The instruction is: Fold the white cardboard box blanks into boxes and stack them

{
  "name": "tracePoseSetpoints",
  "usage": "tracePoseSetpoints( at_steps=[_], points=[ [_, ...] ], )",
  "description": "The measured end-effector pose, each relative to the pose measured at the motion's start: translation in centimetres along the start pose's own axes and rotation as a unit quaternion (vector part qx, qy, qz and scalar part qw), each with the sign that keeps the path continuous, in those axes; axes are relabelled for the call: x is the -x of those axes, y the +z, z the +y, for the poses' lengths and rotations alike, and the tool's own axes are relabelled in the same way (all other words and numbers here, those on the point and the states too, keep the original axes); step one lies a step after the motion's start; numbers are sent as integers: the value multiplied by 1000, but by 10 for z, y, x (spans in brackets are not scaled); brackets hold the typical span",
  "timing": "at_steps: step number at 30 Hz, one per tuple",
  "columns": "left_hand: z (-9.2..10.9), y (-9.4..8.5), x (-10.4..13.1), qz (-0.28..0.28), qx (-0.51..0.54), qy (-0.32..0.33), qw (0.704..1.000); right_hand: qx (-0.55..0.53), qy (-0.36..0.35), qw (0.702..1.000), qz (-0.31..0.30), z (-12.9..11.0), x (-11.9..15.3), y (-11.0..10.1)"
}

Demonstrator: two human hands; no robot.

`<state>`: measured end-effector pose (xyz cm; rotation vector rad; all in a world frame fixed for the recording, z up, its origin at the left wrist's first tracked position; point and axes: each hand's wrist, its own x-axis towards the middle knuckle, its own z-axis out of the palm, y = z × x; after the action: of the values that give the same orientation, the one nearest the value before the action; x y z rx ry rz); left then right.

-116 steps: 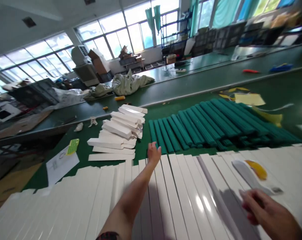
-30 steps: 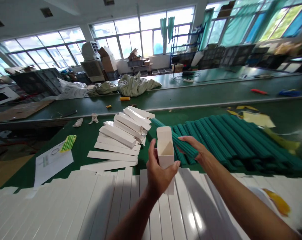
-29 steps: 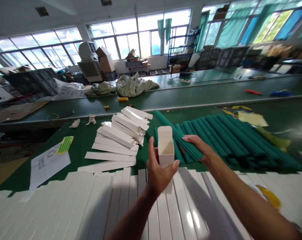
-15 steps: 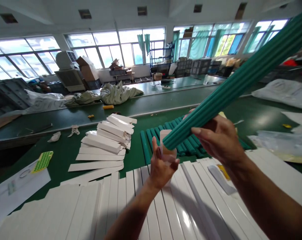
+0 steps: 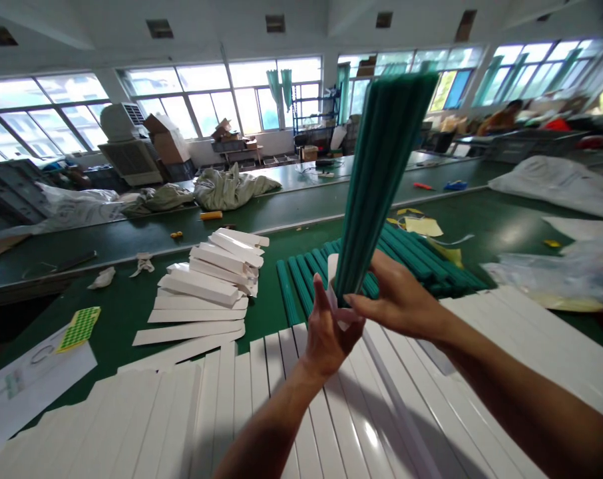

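A bundle of long green ribbed rods point(image 5: 381, 153) stands nearly upright, its lower end at the open mouth of a white box point(image 5: 333, 273). My left hand point(image 5: 329, 329) is closed round the top of that box. Fingers of my right hand point(image 5: 396, 293) grip the bundle near its lower end, just above my left hand. Behind them several green rods point(image 5: 296, 286) lie side by side on the green table. Long white boxes point(image 5: 276, 412) lie in a row beneath my forearms.
Loose white cartons point(image 5: 206, 279) are piled left of the rods. A paper sheet point(image 5: 46, 372) with a green-yellow card lies far left. Plastic bags point(image 5: 556, 276) and a yellow sheet point(image 5: 424, 227) are on the right. A person point(image 5: 504, 118) is in the right background.
The green bundle has swung from a rightward slant to nearly upright, its lower end now at the box mouth. My right hand has moved left and down, closer to my left hand.
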<state>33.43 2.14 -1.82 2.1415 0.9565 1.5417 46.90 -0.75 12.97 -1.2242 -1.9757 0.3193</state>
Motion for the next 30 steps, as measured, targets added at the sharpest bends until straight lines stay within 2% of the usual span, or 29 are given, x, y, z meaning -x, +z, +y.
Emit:
tracePoseSetpoints(
  at_steps=[2,5,8,11,13,15,17,20,26,28,30],
  points=[
    [-2,1,-1,11,-17,25,999,40,-26,999,17,-4,2,9],
    [-6,-1,-1,15,-39,68,997,71,-20,997,37,-3,6,19],
    [-7,-3,0,7,-37,76,996,80,-5,997,19,6,14,23],
    [-6,-3,0,11,-35,55,998,0,16,999,29,18,28,26],
    [-5,-3,-1,17,-40,39,998,-101,64,992,47,26,37,30],
    [-4,-4,-2,23,-51,35,998,-221,135,964,58,33,44,39],
    [-3,-6,-3,25,-60,39,997,-333,197,919,74,39,48,50],
    [-2,-6,-2,9,-60,51,997,-436,229,864,103,43,48,70],
    [3,-17,-6,-65,34,38,997,-482,244,819,193,41,39,94],
    [6,-24,-11,-83,96,11,992,-495,237,805,225,39,33,97],
    [8,-28,-17,-66,161,-36,984,-506,220,799,238,38,26,99]
  ],
)
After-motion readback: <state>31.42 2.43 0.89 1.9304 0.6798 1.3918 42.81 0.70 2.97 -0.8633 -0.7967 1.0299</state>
